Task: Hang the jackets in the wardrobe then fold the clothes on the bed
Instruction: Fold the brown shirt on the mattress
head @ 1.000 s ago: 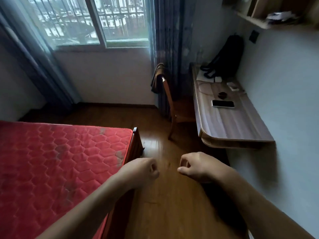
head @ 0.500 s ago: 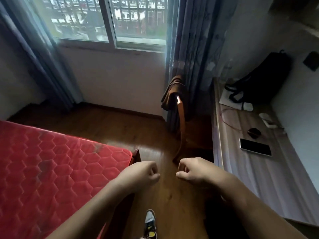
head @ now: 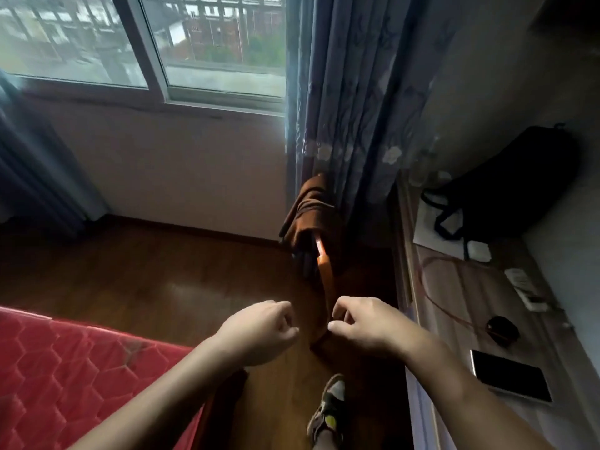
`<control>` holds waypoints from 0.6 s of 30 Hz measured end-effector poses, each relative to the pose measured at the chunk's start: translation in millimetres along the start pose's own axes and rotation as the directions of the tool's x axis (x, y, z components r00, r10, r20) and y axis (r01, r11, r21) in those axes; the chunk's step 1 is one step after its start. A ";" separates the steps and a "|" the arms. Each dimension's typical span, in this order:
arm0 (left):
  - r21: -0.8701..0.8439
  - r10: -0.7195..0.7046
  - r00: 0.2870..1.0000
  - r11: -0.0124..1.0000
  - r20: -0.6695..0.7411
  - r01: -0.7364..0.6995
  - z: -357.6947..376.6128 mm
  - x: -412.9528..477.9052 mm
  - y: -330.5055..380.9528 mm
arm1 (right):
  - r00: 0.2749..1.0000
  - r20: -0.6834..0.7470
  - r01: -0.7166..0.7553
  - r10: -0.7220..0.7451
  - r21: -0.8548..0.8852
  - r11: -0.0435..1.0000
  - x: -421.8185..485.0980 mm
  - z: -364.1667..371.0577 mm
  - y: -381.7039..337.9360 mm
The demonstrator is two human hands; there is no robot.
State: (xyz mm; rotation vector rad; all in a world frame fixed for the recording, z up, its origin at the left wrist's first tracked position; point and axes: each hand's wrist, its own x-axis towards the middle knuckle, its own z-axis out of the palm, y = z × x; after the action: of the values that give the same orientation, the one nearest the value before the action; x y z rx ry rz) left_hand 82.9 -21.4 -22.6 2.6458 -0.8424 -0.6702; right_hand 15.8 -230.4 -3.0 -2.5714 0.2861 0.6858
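**A:** Item one: where is the garment?

**B:** The brown fabric jacket (head: 307, 212) is draped over the far end of the top rail of the orange-brown wooden chair (head: 324, 284). It hangs bunched and rests against the blue-grey flower-patterned curtain (head: 350, 108).

**A:** Position of the hands relative to it?

**B:** Both are held out at the near end of the same rail, well short of the jacket. The left hand (head: 259, 329) is just left of the rail, with its fingers curled into the palm and nothing in them. The right hand (head: 363, 323) overlaps the rail's near end from here. Its fingers are curled under, the thumb tip is near the index finger, and it grips nothing. I cannot tell whether it touches the wood.

**A:** The bed?

**B:** The red hexagon-quilted mattress (head: 81, 368) lies under the left forearm, at the person's left side.

**A:** Surroundings?

**B:** A dark glossy wooden floor (head: 162, 271) runs between the bed and the chair. One grey and yellow sneaker (head: 328, 407) stands on it below the hands. The sliding glass window (head: 156, 43) is on the far wall, left of the curtain. A pale wood-grain desk (head: 454, 303) runs along the right wall beside the chair. A black soft backpack (head: 519, 183) leans at the desk's far end. A black flat smartphone (head: 509, 378) lies face up near its front end.
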 end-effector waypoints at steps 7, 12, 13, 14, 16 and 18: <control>0.033 -0.064 0.997 0.997 -0.035 0.065 -40.7 132.9 12.0 | 0.994 -0.095 0.047 -0.050 -0.039 0.998 131.3 -90.8 42.1; 0.084 -0.073 0.997 0.994 -0.012 0.074 -54.7 203.5 28.0 | 0.989 -0.114 0.079 -0.090 -0.100 0.992 203.2 -138.8 52.3; 0.085 -0.075 0.997 0.993 -0.007 0.076 -58.0 216.3 30.0 | 0.991 -0.093 0.084 -0.094 -0.107 0.991 214.0 -143.5 53.6; 0.083 -0.075 0.997 0.994 -0.004 0.075 -61.2 228.6 30.4 | 0.993 -0.076 0.087 -0.095 -0.109 0.990 224.0 -146.2 55.7; 0.093 -0.061 0.998 0.994 -0.001 0.061 -69.8 254.2 27.5 | 0.995 -0.050 0.078 -0.085 -0.115 0.990 243.0 -150.3 61.3; 0.107 -0.048 0.999 0.993 0.003 0.047 -78.7 278.0 21.8 | 0.997 -0.028 0.061 -0.065 -0.116 0.991 260.1 -153.2 67.0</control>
State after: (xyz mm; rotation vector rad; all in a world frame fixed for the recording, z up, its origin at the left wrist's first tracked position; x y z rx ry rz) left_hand 313.4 -196.0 -42.3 2.7683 -0.8415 -0.6625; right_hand 281.3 -383.5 -44.2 -2.6903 0.1792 0.6567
